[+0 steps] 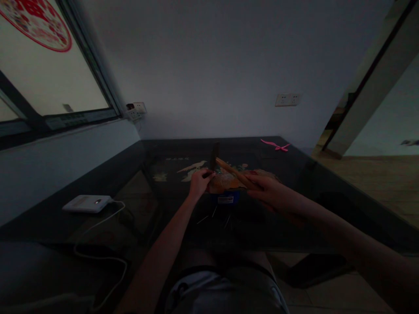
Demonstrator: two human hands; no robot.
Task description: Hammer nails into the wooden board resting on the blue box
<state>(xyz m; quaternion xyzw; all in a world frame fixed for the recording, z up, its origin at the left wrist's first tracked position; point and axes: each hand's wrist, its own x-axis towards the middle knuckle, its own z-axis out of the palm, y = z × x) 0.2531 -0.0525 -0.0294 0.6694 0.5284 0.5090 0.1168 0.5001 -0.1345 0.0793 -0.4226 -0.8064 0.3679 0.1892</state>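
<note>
My right hand (266, 188) is wrapped round the wooden handle of a hammer (234, 172). The hammer's dark head stands just above the fingertips of my left hand (199, 181). Those fingers are pinched together at the left edge of a brown, rough-looking piece (222, 181), perhaps wood. What they hold is too small and dark to make out. Right in front of the brown piece is a blue box (226, 198) with a white label. Several thin nail-like pins (214, 212) lie on the dark table nearer to me.
A white power bank (87, 203) with a white cable (98, 223) lies on the left of the dark glossy table (176, 231). A pink ribbon-like item (278, 146) rests near the far right corner. Behind the table rises a wall (209, 87) with sockets (288, 100).
</note>
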